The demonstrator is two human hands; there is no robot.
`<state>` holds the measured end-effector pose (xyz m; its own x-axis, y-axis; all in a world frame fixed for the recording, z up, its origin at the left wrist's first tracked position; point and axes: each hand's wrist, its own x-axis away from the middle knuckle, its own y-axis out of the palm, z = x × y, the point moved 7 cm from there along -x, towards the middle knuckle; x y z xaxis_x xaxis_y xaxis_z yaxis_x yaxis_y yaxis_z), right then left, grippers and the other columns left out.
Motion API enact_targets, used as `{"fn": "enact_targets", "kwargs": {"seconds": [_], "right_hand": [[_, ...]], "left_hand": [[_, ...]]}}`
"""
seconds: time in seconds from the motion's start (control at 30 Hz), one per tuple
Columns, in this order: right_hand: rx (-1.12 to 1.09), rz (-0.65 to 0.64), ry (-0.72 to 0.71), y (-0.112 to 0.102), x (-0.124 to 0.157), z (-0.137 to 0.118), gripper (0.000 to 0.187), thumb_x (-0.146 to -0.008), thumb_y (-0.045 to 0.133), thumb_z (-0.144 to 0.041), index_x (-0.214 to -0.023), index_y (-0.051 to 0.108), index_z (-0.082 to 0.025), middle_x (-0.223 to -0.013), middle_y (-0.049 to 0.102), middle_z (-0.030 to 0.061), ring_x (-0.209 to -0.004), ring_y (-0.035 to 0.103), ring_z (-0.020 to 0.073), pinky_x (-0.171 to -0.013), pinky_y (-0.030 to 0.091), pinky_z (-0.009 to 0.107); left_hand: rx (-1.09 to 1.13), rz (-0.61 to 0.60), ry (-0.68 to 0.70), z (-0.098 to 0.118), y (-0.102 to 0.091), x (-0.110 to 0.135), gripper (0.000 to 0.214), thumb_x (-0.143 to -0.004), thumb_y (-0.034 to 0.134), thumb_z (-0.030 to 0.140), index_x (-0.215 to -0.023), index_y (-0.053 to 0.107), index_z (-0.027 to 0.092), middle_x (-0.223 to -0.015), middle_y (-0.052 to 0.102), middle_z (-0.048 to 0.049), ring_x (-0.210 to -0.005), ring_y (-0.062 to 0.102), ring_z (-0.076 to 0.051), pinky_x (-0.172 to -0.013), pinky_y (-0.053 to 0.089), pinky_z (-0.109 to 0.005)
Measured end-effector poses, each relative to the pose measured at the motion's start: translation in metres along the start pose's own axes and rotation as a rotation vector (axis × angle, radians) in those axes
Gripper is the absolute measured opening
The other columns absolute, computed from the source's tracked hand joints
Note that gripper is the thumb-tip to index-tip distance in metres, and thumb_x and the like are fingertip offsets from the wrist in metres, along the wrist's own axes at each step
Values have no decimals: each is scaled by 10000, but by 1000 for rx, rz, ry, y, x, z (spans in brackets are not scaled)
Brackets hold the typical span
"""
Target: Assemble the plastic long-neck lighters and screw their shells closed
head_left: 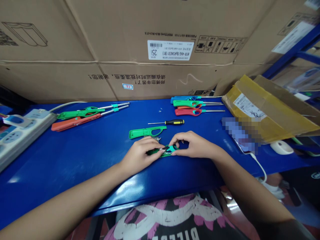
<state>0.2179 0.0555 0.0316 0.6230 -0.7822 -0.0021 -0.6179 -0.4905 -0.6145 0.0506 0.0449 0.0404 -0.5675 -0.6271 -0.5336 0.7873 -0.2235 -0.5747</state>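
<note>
Both hands meet over a green lighter body (165,151) lying on the blue table (75,156). My left hand (141,155) is closed on its left end, fingers pinched at the middle. My right hand (193,145) pinches its right end, where a teal part shows. Just behind my hands lies a green lighter half-shell (146,132) with a small metal part beside it. A screwdriver (168,122) with a black and yellow handle lies further back.
Green and orange long-nozzle lighters (82,116) lie at the back left, blue, green and red ones (195,106) at the back right. A power strip (17,131) sits at the left edge. A phone (240,135), a taped carton (265,110) and large boxes (160,43) line the right and back.
</note>
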Motion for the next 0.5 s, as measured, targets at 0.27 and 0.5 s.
{"fn": "enact_targets", "kwargs": {"seconds": [0.27,0.5], "right_hand": [[45,9,-36,5,-2,-3,207,-845,760,-343,-982,740,-189,-773,662,-3,-718,617,131,-704,472,255],[41,48,-39,7,-3,-3,229,-852,753,-365,-1013,748,-203,-777,682,4,-697,603,130,-700,475,258]], "left_hand": [[-18,13,14,0,0,2,127,-925,677,221,-993,775,177,-843,761,-62,-796,708,-177,-746,591,-313],[-18,6,4,-1,0,2,147,-938,667,240,-1015,780,185,-870,771,-68,-813,716,-185,-752,594,-318]]}}
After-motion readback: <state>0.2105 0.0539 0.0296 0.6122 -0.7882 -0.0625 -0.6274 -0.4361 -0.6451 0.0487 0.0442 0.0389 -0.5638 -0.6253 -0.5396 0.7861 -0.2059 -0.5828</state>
